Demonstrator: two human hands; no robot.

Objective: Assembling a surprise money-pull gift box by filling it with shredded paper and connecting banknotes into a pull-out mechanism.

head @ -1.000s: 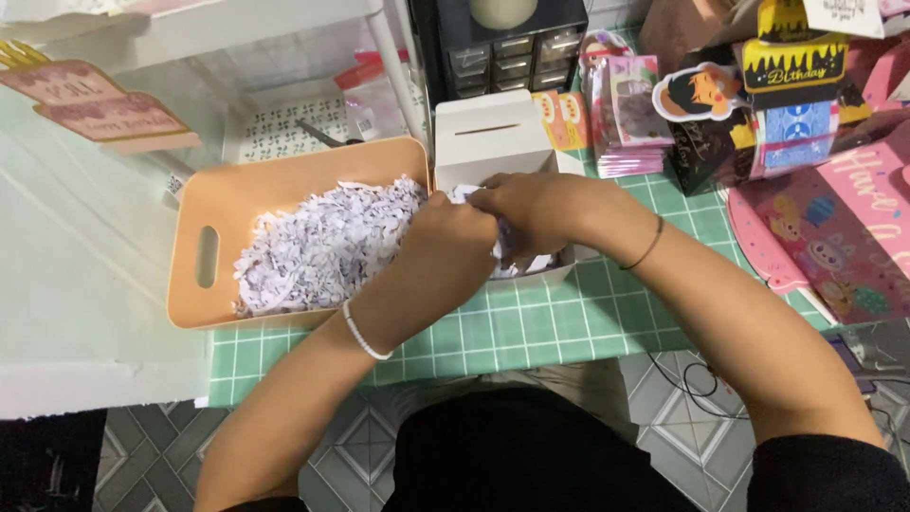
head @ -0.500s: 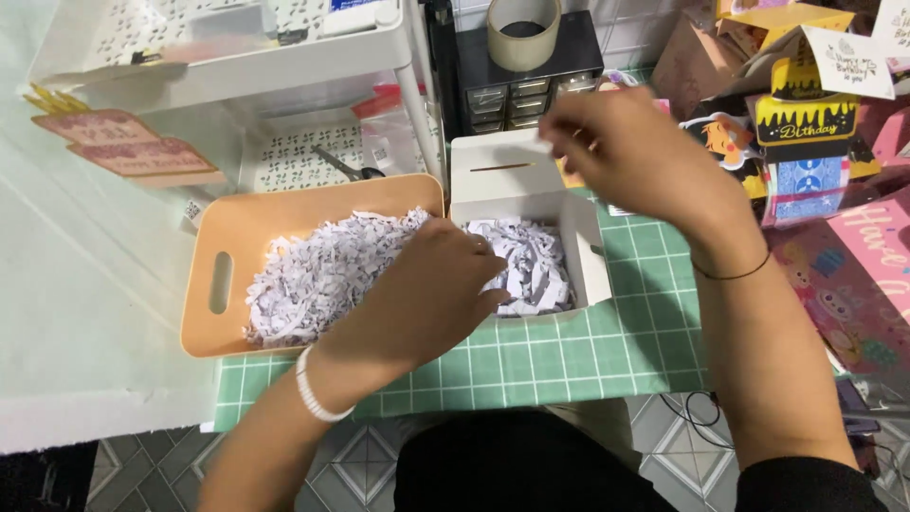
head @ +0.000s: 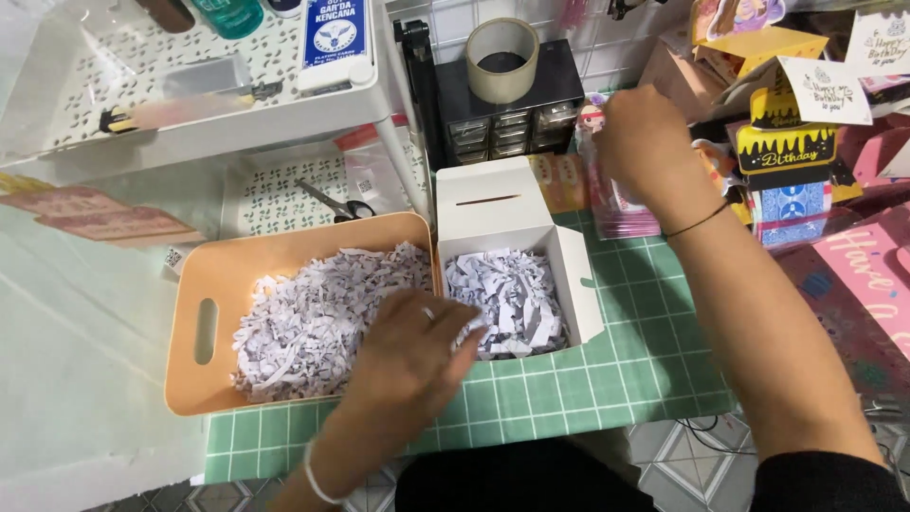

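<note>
1. Shredded paper [head: 512, 299] already fills the bottom of the small white box [head: 569, 275], which stands open at centre frame on the green grid mat [head: 607, 379] on the bench
2. More of the same shreds lie heaped in the orange tray [head: 204, 284] just left of the box, the two touching side by side
3. Left hand [head: 417, 356], fingers spread and loose, rests on the shreds where tray and box meet; it grips nothing that I can see
4. Right hand [head: 640, 142] reaches to the upper right of the frame, at the pink packets [head: 621, 204] beside the black drawer unit [head: 507, 118]; whether it clasps one I cannot tell
5. Judging by this, the padding looks largely done, and the box's lid flap stands up, not yet closed
6. Open room is slim: bare mat only along the lower edge and right of the box, with cards and packets crowding the right side and a white shelf unit [head: 218, 123] the upper left
</note>
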